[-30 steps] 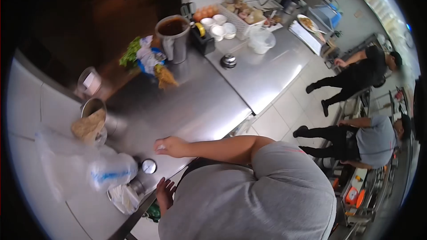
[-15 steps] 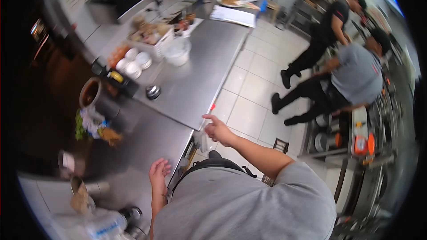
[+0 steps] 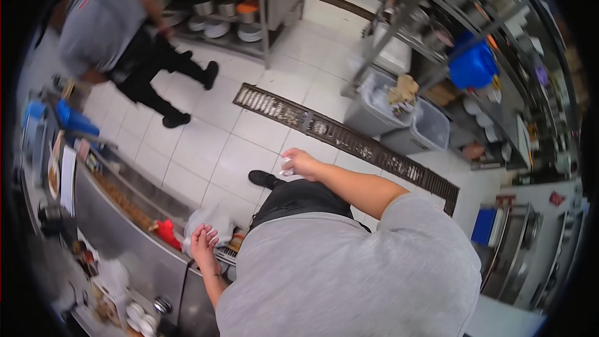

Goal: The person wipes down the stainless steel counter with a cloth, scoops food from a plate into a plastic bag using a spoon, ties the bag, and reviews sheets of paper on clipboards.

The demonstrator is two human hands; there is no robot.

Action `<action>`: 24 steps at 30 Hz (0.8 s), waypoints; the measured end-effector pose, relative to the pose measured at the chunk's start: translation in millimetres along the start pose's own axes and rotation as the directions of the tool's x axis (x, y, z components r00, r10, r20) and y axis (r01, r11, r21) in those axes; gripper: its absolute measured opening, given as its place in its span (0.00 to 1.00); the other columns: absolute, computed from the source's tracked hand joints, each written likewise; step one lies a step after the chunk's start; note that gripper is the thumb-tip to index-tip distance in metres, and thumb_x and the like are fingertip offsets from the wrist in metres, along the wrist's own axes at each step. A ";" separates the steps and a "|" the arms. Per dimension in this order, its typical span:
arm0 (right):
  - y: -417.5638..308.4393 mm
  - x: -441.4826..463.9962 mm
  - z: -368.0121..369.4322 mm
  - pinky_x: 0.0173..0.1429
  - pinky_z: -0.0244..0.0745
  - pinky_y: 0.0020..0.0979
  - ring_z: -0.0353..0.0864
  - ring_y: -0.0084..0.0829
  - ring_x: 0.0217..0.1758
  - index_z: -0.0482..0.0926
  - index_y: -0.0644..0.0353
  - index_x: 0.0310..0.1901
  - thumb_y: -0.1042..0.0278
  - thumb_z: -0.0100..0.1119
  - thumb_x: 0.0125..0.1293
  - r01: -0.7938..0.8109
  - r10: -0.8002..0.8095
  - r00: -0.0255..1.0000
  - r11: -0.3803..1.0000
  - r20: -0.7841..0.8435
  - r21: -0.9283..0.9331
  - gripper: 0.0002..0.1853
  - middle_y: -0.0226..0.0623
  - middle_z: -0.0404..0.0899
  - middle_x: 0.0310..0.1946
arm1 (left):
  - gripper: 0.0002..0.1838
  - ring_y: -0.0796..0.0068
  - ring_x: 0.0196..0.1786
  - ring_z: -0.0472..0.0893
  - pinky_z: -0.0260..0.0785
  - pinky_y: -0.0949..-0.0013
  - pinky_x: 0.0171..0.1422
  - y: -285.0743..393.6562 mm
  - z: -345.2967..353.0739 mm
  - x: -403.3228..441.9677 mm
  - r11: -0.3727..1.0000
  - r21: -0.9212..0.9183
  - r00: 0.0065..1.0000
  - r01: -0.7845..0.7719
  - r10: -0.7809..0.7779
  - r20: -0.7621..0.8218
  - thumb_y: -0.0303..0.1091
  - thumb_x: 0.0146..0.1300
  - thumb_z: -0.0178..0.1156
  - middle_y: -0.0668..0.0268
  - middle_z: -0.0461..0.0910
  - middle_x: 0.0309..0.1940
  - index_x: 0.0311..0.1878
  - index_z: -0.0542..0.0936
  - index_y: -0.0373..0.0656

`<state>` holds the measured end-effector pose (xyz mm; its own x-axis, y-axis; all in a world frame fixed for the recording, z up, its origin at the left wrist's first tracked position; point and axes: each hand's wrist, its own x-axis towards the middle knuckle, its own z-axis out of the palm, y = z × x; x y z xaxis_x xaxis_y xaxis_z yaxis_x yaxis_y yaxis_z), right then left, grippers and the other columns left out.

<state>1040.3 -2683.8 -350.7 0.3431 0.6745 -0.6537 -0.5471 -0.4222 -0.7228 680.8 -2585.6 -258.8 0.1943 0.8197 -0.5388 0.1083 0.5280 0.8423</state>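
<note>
My right hand (image 3: 299, 163) is out in front of my body above the tiled floor, its fingers closed on a small white crumpled item (image 3: 287, 167). Near the edge of the steel counter (image 3: 187, 287), my left hand (image 3: 204, 244) has its fingers apart and nothing in them. A white plastic bag (image 3: 209, 221) and a red item (image 3: 166, 233) lie just beyond that hand. On the counter at the lower left stand a round metal bell (image 3: 162, 304) and small white cups (image 3: 140, 319).
A person in a grey shirt (image 3: 103, 22) stands at the upper left beside a steel shelf table (image 3: 268, 37). A floor drain (image 3: 331, 130) crosses the tiles. Two lined grey bins (image 3: 368, 112) stand below a rack holding a blue container (image 3: 472, 65).
The view has swung right from the counter toward the drain and bins. My right hand has left the counter and is over the floor. My left hand stays near the counter edge.
</note>
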 end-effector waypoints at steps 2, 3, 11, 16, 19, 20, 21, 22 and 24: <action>5.0 -6.2 -73.9 0.46 0.81 0.42 0.81 0.37 0.40 0.70 0.63 0.48 0.78 0.61 0.58 -0.001 0.047 0.972 0.980 -0.229 0.198 0.17 0.40 0.76 0.33 | 0.14 0.74 0.42 0.79 0.71 0.73 0.43 12.2 31.3 11.0 0.999 0.042 0.996 0.011 -0.015 0.093 0.35 0.67 0.52 0.62 0.79 0.45 0.52 0.73 0.40; -0.4 -5.7 -111.1 0.44 0.81 0.41 0.81 0.36 0.37 0.73 0.63 0.46 0.76 0.59 0.59 0.054 0.005 0.922 0.988 -0.387 0.142 0.13 0.39 0.78 0.35 | 0.14 0.74 0.42 0.79 0.71 0.73 0.43 19.7 47.3 12.7 0.997 0.069 0.991 0.016 -0.025 0.133 0.35 0.67 0.52 0.61 0.79 0.45 0.52 0.73 0.40; -53.4 52.5 -322.9 0.59 0.61 0.60 0.62 0.52 0.64 0.53 0.50 0.69 0.40 0.59 0.58 0.103 0.183 0.624 0.945 -0.760 0.311 0.42 0.49 0.57 0.65 | 0.14 0.75 0.39 0.79 0.70 0.73 0.41 42.6 107.2 92.7 0.970 0.228 0.984 0.088 -0.120 0.130 0.34 0.64 0.55 0.62 0.80 0.42 0.50 0.75 0.38; -33.8 193.3 -223.4 0.49 0.72 0.49 0.71 0.48 0.48 0.63 0.66 0.60 0.58 0.55 0.63 -0.262 0.297 0.828 0.955 -0.476 0.139 0.28 0.51 0.65 0.52 | 0.14 0.78 0.40 0.79 0.70 0.75 0.42 68.4 131.4 121.7 0.976 0.209 0.987 -0.067 0.033 0.159 0.35 0.66 0.54 0.65 0.80 0.41 0.52 0.75 0.40; -69.5 232.8 -77.5 0.52 0.72 0.48 0.71 0.48 0.54 0.61 0.63 0.62 0.65 0.55 0.61 -0.329 0.303 0.941 0.924 -0.152 -0.196 0.29 0.49 0.65 0.57 | 0.13 0.80 0.39 0.78 0.69 0.76 0.41 68.2 108.9 120.4 0.964 0.259 0.997 -0.059 0.043 0.064 0.35 0.65 0.55 0.67 0.80 0.39 0.51 0.76 0.41; -80.0 248.2 -33.5 0.52 0.72 0.47 0.73 0.46 0.52 0.62 0.63 0.62 0.65 0.55 0.62 -0.277 0.274 0.960 0.915 -0.051 -0.294 0.27 0.47 0.67 0.54 | 0.13 0.80 0.39 0.78 0.69 0.76 0.41 64.3 99.5 125.1 0.963 0.268 0.999 -0.038 0.030 0.036 0.34 0.65 0.56 0.68 0.80 0.38 0.51 0.76 0.41; -87.5 264.5 4.7 0.52 0.73 0.46 0.74 0.44 0.49 0.62 0.63 0.61 0.66 0.54 0.62 -0.217 0.254 0.966 0.902 0.052 -0.374 0.26 0.45 0.69 0.51 | 0.13 0.81 0.37 0.77 0.69 0.76 0.40 57.9 87.6 127.5 0.968 0.247 0.999 -0.037 0.046 -0.029 0.34 0.64 0.57 0.69 0.79 0.37 0.50 0.77 0.42; -96.6 274.1 46.3 0.52 0.73 0.45 0.76 0.41 0.47 0.63 0.63 0.60 0.66 0.54 0.63 -0.147 0.235 0.960 0.886 0.154 -0.439 0.25 0.44 0.71 0.48 | 0.13 0.81 0.37 0.77 0.69 0.76 0.39 51.2 72.2 128.2 0.978 0.210 0.995 -0.002 0.022 -0.092 0.34 0.64 0.57 0.69 0.79 0.37 0.50 0.77 0.42; -125.4 280.8 132.4 0.53 0.73 0.44 0.76 0.40 0.49 0.63 0.62 0.60 0.67 0.53 0.63 -0.112 0.282 0.920 0.855 0.273 -0.506 0.24 0.42 0.72 0.48 | 0.13 0.81 0.36 0.78 0.69 0.76 0.38 40.5 39.4 130.4 0.990 0.129 0.978 0.058 -0.030 -0.207 0.35 0.64 0.57 0.69 0.79 0.37 0.50 0.77 0.42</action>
<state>1104.1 -2361.3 -413.9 -0.0465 0.6668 -0.7438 -0.1194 -0.7429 -0.6586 749.0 -2466.2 -294.5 -0.0154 0.8316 -0.5551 0.2441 0.5415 0.8045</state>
